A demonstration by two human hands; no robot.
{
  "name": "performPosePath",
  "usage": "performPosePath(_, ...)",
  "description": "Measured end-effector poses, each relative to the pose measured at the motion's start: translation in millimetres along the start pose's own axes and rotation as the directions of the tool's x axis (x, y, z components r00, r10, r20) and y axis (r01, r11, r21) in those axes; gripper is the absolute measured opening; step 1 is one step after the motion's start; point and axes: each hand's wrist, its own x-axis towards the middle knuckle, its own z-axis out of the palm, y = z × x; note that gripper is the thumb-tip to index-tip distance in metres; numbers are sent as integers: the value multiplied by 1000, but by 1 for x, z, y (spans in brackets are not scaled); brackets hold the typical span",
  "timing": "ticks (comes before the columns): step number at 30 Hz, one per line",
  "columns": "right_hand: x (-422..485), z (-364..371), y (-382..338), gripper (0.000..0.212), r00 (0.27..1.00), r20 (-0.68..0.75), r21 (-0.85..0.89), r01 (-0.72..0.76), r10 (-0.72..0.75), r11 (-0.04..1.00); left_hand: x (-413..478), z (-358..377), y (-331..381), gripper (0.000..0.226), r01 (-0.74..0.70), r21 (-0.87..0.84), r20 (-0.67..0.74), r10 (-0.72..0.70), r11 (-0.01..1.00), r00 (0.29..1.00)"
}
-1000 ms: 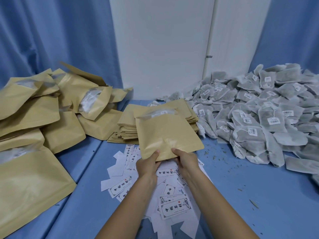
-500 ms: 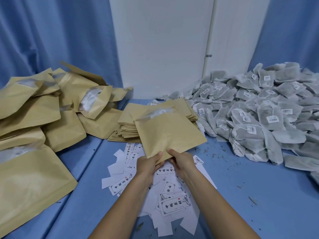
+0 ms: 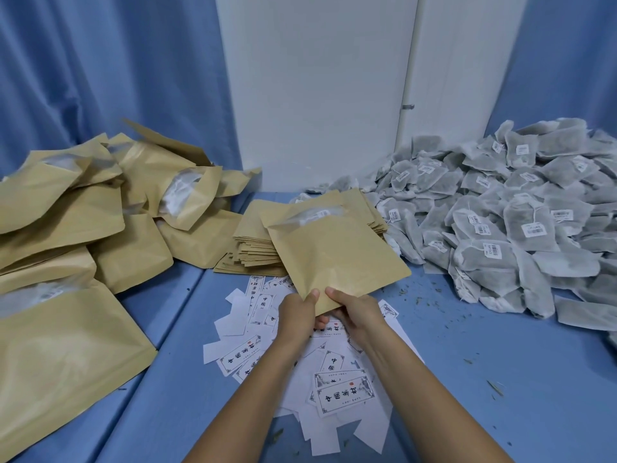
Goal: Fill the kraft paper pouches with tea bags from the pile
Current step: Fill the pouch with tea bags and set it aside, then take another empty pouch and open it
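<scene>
Two bare forearms come in from 6 o'clock and converge over the middle of the blue cloth-covered table. The left hand and right hand sit side by side, thumbs on top. The fingers of both run under what they hold and are mostly hidden; only a few fingertips show below it.

A large heap of grey mesh tea bags with white tags fills 2 to 3 o'clock and is cut off by the right edge. A heap of bulging tan pouches spreads from 8 to 10 o'clock, cut off at the left. A stack of flat tan pouches lies at 12 o'clock, partly covered by the held one.

Each hand pinches the near edge of one flat kraft paper pouch between thumb and fingers. It is raised and tilted away toward 12 o'clock, its clear window at the far end. Whether anything is inside cannot be made out. Scattered white printed labels lie beneath the hands and forearms.
</scene>
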Motion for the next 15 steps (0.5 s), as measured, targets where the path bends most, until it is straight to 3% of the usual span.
performPosePath(4, 6, -10, -13, 14, 976, -167, 21, 146, -141, 989, 5, -14, 2, 25, 19, -7, -22, -19, 1000, 1000)
performPosePath(9, 6, -11, -25, 11, 987, -105, -6, 117, -117, 993, 8, -20, 2, 27, 35, -98, -16, -37, 995, 999)
performPosePath(12, 11, -17, -31, 31, 972, -188, -2, 144, -142, 990, 14, -28, 5, 25, 24, -112, -45, -29, 993, 999)
performPosePath(15, 13, -21, -33, 26, 976, -176, 37, 137, -129, 990, 16, -37, 2, 29, 54, -86, -11, -55, 995, 998)
